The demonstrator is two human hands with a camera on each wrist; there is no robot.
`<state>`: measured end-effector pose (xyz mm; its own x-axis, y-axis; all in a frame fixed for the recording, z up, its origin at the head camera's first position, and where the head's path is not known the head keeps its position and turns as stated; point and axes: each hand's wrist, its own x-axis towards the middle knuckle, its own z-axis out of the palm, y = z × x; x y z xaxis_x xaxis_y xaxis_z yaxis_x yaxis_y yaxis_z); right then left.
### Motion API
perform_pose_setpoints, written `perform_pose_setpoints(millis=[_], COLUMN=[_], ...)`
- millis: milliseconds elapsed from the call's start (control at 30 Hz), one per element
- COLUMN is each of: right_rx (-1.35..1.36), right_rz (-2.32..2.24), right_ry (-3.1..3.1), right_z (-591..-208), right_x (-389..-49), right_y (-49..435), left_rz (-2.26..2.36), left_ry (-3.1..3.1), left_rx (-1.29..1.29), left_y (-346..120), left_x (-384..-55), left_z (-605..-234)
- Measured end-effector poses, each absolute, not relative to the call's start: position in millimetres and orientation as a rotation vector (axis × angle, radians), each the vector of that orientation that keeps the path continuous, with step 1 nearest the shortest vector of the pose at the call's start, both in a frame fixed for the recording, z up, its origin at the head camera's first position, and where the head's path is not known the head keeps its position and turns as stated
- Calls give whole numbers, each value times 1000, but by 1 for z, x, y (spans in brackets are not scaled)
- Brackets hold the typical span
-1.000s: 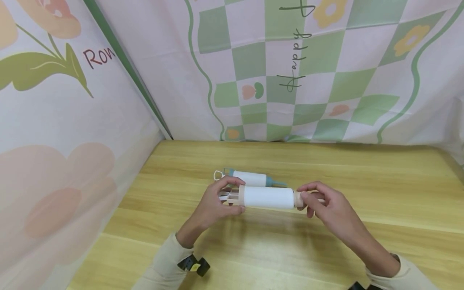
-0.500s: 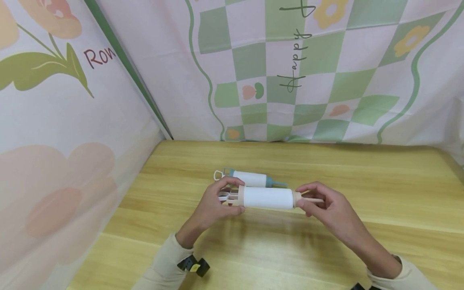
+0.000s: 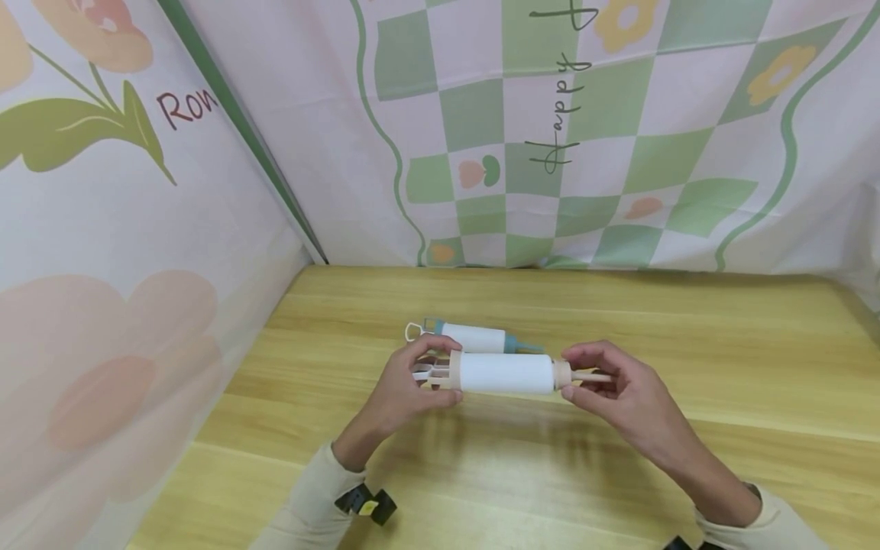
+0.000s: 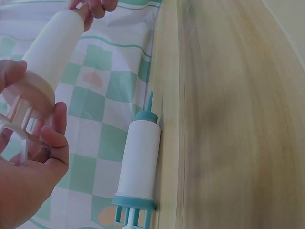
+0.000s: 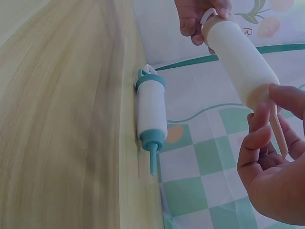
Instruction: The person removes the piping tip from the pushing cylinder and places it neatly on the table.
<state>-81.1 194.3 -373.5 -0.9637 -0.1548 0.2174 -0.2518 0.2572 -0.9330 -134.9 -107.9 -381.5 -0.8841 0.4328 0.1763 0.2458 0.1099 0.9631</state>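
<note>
Held level above the table is a large white plunger syringe with beige ends. My left hand grips its beige collar, thumb and fingers on opposite sides, with the handle in the palm. At the other end my right hand pinches the beige nozzle cap between thumb and fingers. The thin beige nozzle points into the right palm, partly covered in the head view. Behind it a second white syringe with teal ends lies on the table, untouched.
The wooden table runs back to a hanging cloth with green checks. To the left, another printed cloth closes off the side. A black wrist camera sits on the left sleeve.
My right fingers have shifted their hold about the nozzle cap, leaving more of the cap and nozzle visible. The beige syringe has moved very slightly left; the left hand keeps its grip.
</note>
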Motion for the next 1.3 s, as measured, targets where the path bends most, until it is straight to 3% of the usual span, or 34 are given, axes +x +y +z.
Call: perform_pose_setpoints(millis=[567, 1300], right_rx=[235, 385], right_rz=[1755, 1936], right_ry=[-2600, -2397], right_z=[-371, -375], right_x=[-83, -81], right_y=[194, 191], left_rz=[1877, 1873], left_ry=[2227, 2216], left_rx=[715, 697], left_y=[-108, -113], left_x=[-135, -133], left_z=[-383, -381])
